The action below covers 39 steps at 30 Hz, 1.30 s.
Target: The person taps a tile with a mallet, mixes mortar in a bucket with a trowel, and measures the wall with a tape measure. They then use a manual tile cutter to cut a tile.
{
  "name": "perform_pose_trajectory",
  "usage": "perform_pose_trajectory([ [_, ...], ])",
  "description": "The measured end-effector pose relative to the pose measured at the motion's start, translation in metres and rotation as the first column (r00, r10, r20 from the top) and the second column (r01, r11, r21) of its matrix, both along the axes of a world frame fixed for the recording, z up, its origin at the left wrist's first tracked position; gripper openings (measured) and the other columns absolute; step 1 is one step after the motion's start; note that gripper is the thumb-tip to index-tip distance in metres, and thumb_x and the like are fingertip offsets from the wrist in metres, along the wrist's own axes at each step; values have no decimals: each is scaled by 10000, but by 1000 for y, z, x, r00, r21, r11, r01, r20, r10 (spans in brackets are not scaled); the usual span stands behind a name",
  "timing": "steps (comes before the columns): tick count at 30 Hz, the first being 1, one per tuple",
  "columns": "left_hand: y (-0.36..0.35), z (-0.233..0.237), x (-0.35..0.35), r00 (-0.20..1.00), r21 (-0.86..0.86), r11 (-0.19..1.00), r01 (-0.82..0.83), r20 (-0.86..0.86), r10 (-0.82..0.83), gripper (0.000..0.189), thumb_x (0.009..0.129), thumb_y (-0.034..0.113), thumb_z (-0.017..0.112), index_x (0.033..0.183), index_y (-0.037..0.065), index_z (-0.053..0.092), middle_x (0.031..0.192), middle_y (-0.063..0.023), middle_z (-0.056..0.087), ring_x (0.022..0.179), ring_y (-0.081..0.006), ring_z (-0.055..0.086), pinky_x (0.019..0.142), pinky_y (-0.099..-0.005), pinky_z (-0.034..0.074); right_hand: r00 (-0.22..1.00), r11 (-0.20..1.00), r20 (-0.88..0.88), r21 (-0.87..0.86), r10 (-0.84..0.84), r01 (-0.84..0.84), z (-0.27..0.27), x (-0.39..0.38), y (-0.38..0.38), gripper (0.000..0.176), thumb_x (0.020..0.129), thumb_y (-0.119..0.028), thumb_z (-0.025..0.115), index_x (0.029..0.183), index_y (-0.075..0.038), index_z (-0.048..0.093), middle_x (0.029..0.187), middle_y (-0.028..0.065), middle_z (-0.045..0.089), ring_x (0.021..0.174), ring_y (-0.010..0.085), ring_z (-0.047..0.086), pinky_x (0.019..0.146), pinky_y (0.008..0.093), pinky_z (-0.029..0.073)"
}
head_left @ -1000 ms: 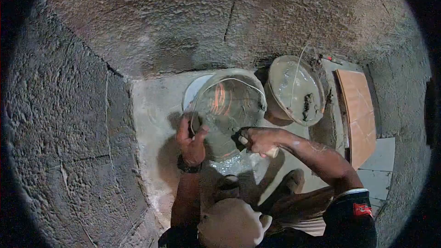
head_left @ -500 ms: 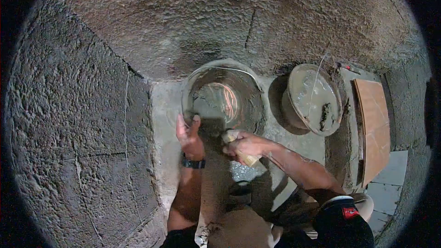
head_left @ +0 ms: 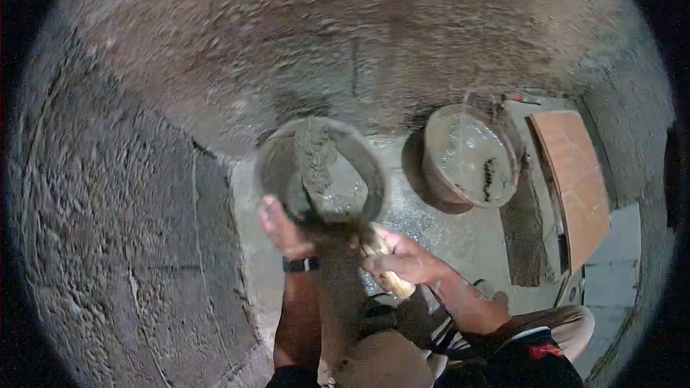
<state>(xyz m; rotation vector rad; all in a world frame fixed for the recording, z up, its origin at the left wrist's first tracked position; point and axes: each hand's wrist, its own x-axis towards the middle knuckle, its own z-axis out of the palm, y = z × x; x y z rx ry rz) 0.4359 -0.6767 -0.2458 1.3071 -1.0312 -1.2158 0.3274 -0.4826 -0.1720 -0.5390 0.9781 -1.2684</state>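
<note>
My right hand (head_left: 406, 255) is wrapped round the pale wooden handle of a trowel (head_left: 352, 194). The wet blade, with a lump of grey mortar (head_left: 315, 154) along its left side, overlaps the mouth of a round bucket (head_left: 377, 162). My left hand (head_left: 285, 230) is by the bucket's near left rim, fingers stretched out, with a dark watch band at the wrist. Between my forearms runs a dark brown strip (head_left: 338, 280), its upper end close to the bucket and the left palm; what it is I cannot tell.
A second bucket (head_left: 438, 185) with grey watery contents and a dark clump stands to the right. Beyond it lean an orange-brown tile (head_left: 575, 187) and pale tiles (head_left: 611, 266). Rough plastered walls (head_left: 136, 223) rise at left and ahead. A red-handled tool (head_left: 523, 100) lies at back right.
The trowel blade now shows over the bucket with mortar on it. My right hand has shifted slightly right and towards me. The whole view has shifted a little.
</note>
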Motion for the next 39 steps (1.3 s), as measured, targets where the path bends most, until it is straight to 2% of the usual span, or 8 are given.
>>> perform_pose_trajectory([
  [7,-20,-46,32,898,-108,984,139,432,-79,407,990,336,482,1336,129,538,1307,-248,525,1172,-353,518,1013,-424,382,864,855,-388,272,-322,441,9,-32,145,569,831,-110,669,1341,-18,435,952,31,606,685,102,573,614,273,506],
  [17,17,30,-7,902,-214,972,100,432,3,681,893,493,603,1245,-86,533,1221,-260,566,1023,-344,547,939,-405,406,-269,548,-952,-150,144,823,-100,-89,202,565,807,-171,655,1304,-11,439,1025,228,591,919,392,599,806,414,487],
  [20,27,50,-17,939,-151,983,105,340,-48,633,902,445,613,1246,-80,535,1210,-252,572,1014,-338,555,927,-406,415,164,400,-987,152,4,904,-148,-83,227,607,843,-123,621,1386,-42,362,1092,255,582,917,428,600,739,461,496],
  [22,24,42,-18,972,-179,979,98,229,-55,602,902,405,629,1251,-77,536,1186,-245,582,1003,-341,565,912,-410,433,-205,557,-956,-56,209,829,-145,-58,230,604,876,-64,574,1422,-66,314,994,245,598,769,409,610,642,446,497],
  [27,-1,-16,4,649,-746,508,432,648,399,493,899,319,657,1265,0,568,1152,-229,598,977,-319,599,852,-416,494,38,451,-967,152,252,880,-133,-13,290,546,879,-141,583,1368,-24,370,929,252,616,756,435,614,658,487,491],
  [30,16,21,-28,944,221,944,-246,276,181,349,923,226,633,1249,103,613,1183,-247,590,981,-333,617,815,-406,525,135,438,-985,168,107,883,-98,35,271,552,874,-213,593,1343,4,399,946,276,611,817,461,614,708,537,489],
  [32,2,-78,2,646,-614,788,41,618,448,515,889,343,670,1259,3,557,1134,-179,626,963,-253,607,842,-349,491,64,552,-998,68,26,831,-79,52,248,562,873,-212,592,1351,3,388,954,279,606,824,462,611,712,537,490],
  [39,30,-15,-6,942,-204,930,307,-72,-327,554,837,265,750,1252,-42,551,1060,-170,598,963,-206,559,804,-327,484,93,889,-954,300,285,346,-24,-29,138,484,820,-172,621,1228,48,483,1101,230,551,858,393,630,710,492,518],
])
